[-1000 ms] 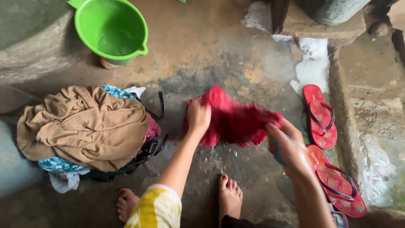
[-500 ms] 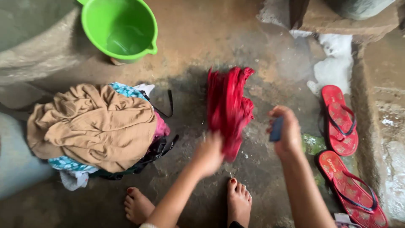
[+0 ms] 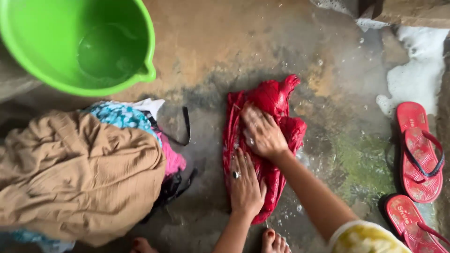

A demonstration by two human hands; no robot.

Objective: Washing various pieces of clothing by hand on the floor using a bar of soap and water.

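Neither of your hands is really closed on anything: your left hand [image 3: 244, 185] lies flat, fingers spread, pinning the lower part of the red garment [image 3: 272, 100], and your right hand [image 3: 262, 132] presses down on its middle with the fingers loosely curled; whether something small sits under that palm cannot be seen. The cloth lies wet and bunched lengthwise on the concrete floor [image 3: 225, 42], directly beneath both hands, its top end poking out beyond your right fingertips and its bottom corner ending just short of your toes [image 3: 275, 240].

To scrub well, I'd judge you should keep the left palm planted as the anchor and work the right hand against it in short strokes, so the fabric rubs on itself and the rough floor rather than sliding as a lump. Turn the folds so hidden layers get their share.

Just beside the garment on your left sits the pile of laundry [image 3: 79, 178], topped by a tan cloth; above it, the green bucket [image 3: 28, 37] holds a little water. Foam [image 3: 417, 70] and two red sandals [image 3: 418, 152] lie well apart on your right.
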